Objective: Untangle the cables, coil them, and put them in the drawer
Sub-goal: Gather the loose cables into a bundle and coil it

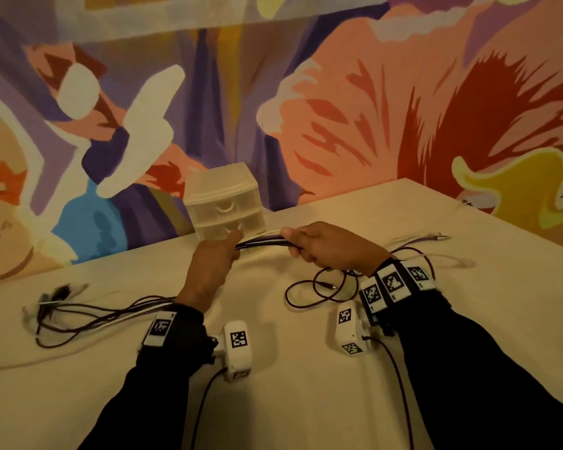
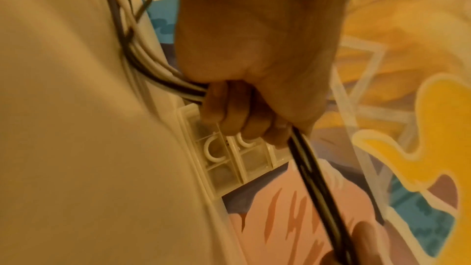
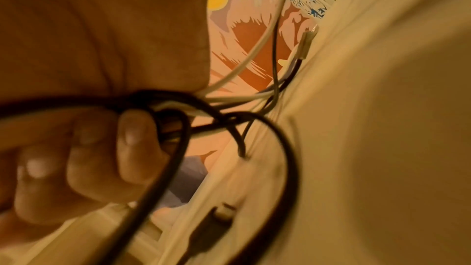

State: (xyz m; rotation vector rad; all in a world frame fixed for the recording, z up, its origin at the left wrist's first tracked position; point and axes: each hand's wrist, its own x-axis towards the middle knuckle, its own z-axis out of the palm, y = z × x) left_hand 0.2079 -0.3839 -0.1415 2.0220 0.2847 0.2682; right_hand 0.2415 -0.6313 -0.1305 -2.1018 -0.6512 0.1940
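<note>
A bundle of black and white cables (image 1: pixel 263 243) stretches between my two hands just in front of the small translucent drawer unit (image 1: pixel 223 203), whose two drawers are closed. My left hand (image 1: pixel 216 254) grips one end of the stretch; in the left wrist view its fingers (image 2: pixel 237 116) curl round the cables (image 2: pixel 178 86). My right hand (image 1: pixel 319 245) grips the other end, and in the right wrist view its fingers (image 3: pixel 132 144) wrap the black and white strands (image 3: pixel 183 106). Loose lengths trail left (image 1: pixel 88 315) and right (image 1: pixel 316 290) on the table.
The cream tabletop (image 1: pixel 290 378) meets a painted mural wall behind the drawer unit. Cable ends with plugs lie at far left (image 1: pixel 57 292) and far right (image 1: pixel 441 236). White tagged wrist camera units (image 1: pixel 238 347) hang below both wrists.
</note>
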